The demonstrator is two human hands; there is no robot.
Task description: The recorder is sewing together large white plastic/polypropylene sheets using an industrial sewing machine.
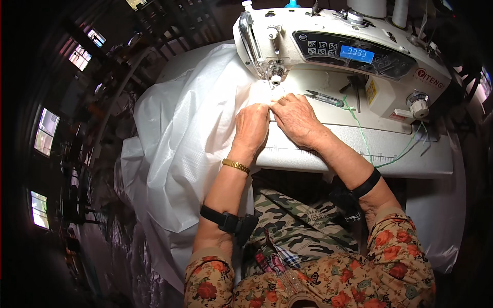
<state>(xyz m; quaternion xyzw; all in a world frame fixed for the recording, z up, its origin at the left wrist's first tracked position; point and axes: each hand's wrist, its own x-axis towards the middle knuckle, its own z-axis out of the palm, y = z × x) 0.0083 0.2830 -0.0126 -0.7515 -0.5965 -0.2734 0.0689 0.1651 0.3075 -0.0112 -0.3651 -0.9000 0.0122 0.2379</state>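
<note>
A large sheet of thin white fabric (185, 138) lies over the sewing table and hangs off its left side. My left hand (251, 126) presses flat on the fabric, fingertips pinching a fold just in front of the needle (276, 79). My right hand (297, 119) rests beside it, fingers curled on the same fold, touching the left fingertips. Both hands sit directly below the presser foot of the white industrial sewing machine (339, 51).
Small thread snips (324, 98) lie on the machine bed right of my hands. A green thread (362, 131) trails across the table's front edge (359, 154). Thread cones stand at the top right. Dark chairs and windows fill the left.
</note>
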